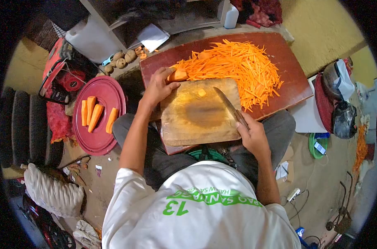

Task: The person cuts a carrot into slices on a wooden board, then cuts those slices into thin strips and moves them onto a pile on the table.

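My right hand [252, 135] grips the handle of a knife [225, 101], whose blade lies slantwise over the right part of a worn wooden cutting board [176, 124]. At the board's upper left corner, my left hand [157, 87] has its fingers and thumb around a peeled carrot piece [179, 75]. The fingertips are partly hidden. A small carrot end [201, 92] rests near the top of the board. Behind the board spreads a large heap of carrot strips [242, 66] on a dark red tabletop [290, 74].
To the left, a red round lid [99, 143] bears several peeled carrots [96, 116]. Several potatoes [121, 62] and a blue-handled peeler [107, 61] lie beyond it. On the right stand a green basin [315, 147] with a phone [320, 148] and a black plastic bag [345, 120].
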